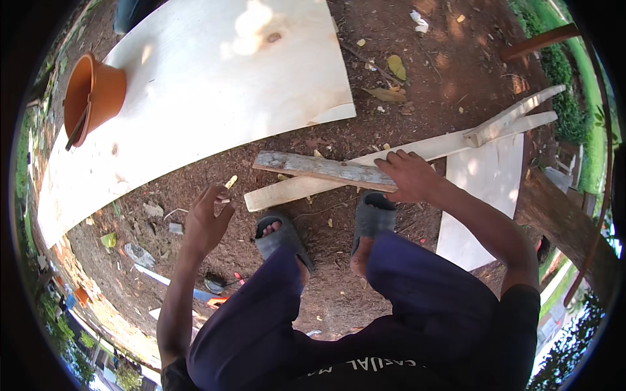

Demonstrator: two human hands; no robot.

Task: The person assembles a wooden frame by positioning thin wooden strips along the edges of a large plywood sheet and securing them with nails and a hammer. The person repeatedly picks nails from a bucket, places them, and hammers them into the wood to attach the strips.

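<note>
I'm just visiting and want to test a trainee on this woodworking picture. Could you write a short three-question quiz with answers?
1. True or false: the right hand rests on a weathered wooden batten.
2. What does the left hand pinch? A) a small yellowish pencil-like stub B) a hammer C) a saw
3. Fill in: the orange bucket sits on a large pale ______ sheet.

Key
1. True; the batten lies across a paler plank.
2. A, the stub sticks up from the fingers.
3. Plywood.
</note>
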